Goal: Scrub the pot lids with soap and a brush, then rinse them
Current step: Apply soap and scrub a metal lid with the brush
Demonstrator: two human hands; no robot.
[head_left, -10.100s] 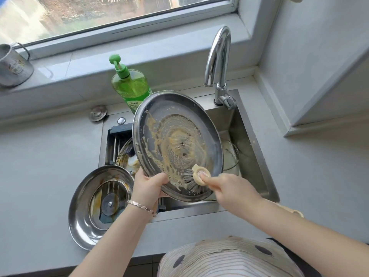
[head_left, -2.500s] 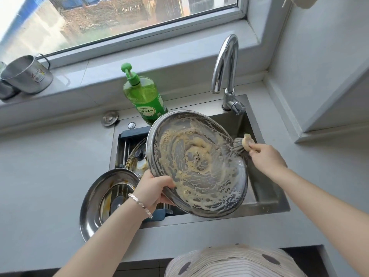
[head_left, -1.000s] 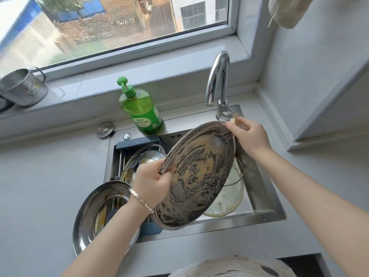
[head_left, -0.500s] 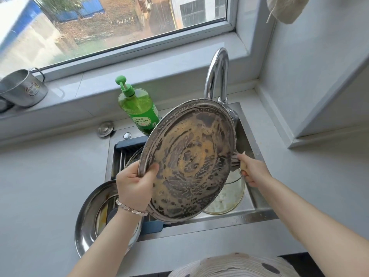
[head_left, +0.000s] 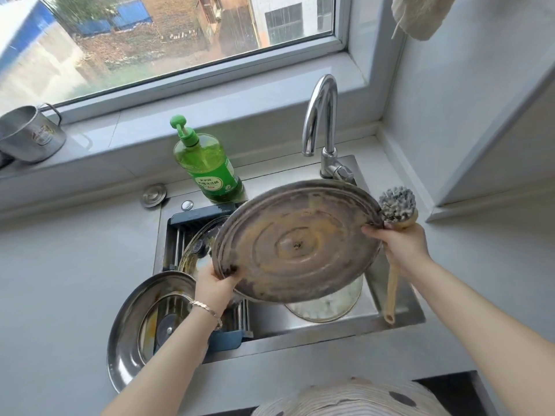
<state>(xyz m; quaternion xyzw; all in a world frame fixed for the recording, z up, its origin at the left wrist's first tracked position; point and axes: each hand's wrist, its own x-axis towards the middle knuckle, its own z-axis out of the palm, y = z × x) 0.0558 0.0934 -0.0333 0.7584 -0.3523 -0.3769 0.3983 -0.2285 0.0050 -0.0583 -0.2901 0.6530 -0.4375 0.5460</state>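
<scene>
The left hand grips the lid by its lower-left rim, tilted over the sink. The right hand clasps the brush — bristles up — and touches the lid's right rim.

Left hand: we pinch the lid rim, thumb on the near face, fingers hidden behind.
Right hand: we curl round the brush neck, bristles above the fingers; fingertips touch the lid rim.
Arms: both bare, reaching forward and converging.
</scene>
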